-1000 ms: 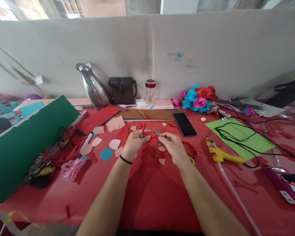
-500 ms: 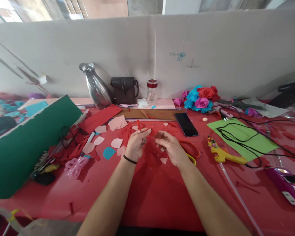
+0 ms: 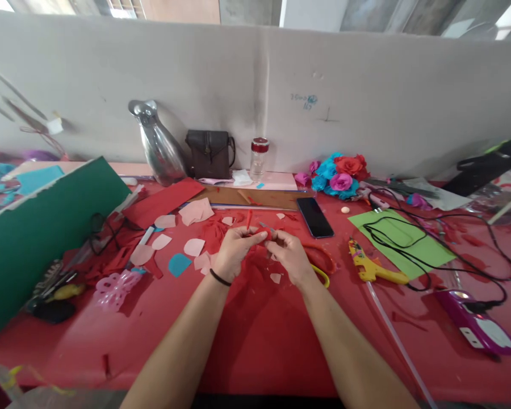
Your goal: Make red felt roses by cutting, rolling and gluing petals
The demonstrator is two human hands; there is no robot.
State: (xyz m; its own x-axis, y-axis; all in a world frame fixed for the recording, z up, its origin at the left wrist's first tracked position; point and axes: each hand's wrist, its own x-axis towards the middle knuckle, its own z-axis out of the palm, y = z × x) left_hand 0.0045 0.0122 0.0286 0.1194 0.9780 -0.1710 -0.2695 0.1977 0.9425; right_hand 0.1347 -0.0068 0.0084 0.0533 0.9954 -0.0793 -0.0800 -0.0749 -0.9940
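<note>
Over the middle of the red table, my left hand [image 3: 237, 250] is closed on a small red paper piece [image 3: 262, 234], with a thin red stem sticking up by its fingers. My right hand [image 3: 286, 254] touches the same piece from the right, its fingers pinched together. Orange and yellow scissor handles [image 3: 321, 267] lie just right of my right hand. Pink paper petals [image 3: 194, 246] and a blue petal [image 3: 179, 264] are spread to the left of my hands.
A phone [image 3: 315, 217], green paper [image 3: 402, 236] with black cables, a yellow glue gun [image 3: 372, 268] and a purple power strip [image 3: 479, 324] lie right. Paper flowers [image 3: 340, 176], a glass jar [image 3: 258, 161], a bag [image 3: 210, 154] and a metal jug [image 3: 159, 142] stand behind. A green board [image 3: 46, 238] is left.
My hands have come together, and my right hand now meets the red piece at my left fingertips. The view has shifted slightly, so the table items appear farther left.
</note>
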